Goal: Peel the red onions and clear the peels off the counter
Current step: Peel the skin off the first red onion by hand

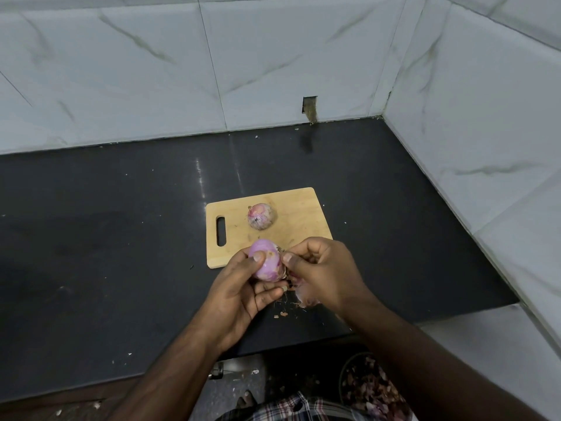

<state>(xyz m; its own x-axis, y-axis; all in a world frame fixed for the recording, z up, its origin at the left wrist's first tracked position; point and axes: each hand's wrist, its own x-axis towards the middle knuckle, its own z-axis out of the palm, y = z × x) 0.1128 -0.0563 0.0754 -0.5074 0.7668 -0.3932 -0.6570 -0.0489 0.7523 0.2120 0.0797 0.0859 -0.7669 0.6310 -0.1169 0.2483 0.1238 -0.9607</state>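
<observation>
Head view, nearest first: a round bin holding purple-brown peelings (pixel 372 387) sits on the floor below the front edge of the black stone tabletop (pixel 106 238), well nearer than the pale wooden cutting board with a slot handle (pixel 291 214). Above the tabletop's front strip, just in front of that board, both forearms reach forward and meet. The left hand (pixel 243 287) cups the half-peeled, glossy pinkish-purple red onion (pixel 265 264) from below, thumb laid over its top and fingers curled under it. The right hand (pixel 321 268) pinches the dry skin at the onion's root end, with loosened papery pink skin (pixel 305 296) hanging beneath it. A few small peel flakes (pixel 280 314) lie on the tabletop just in front of the board.

The bared flesh looks smooth and probably slippery, so a full cupping hold suits it; the bulb is firm and light. The skin is thin and brittle and will likely tear in strips, so it is best gripped close to the root, where the layers join.

Farther on, the second red onion, still in its mottled dry skin (pixel 261 216), rests on the board. Beyond the board stands the white marbled tile wall (pixel 151 71).
</observation>
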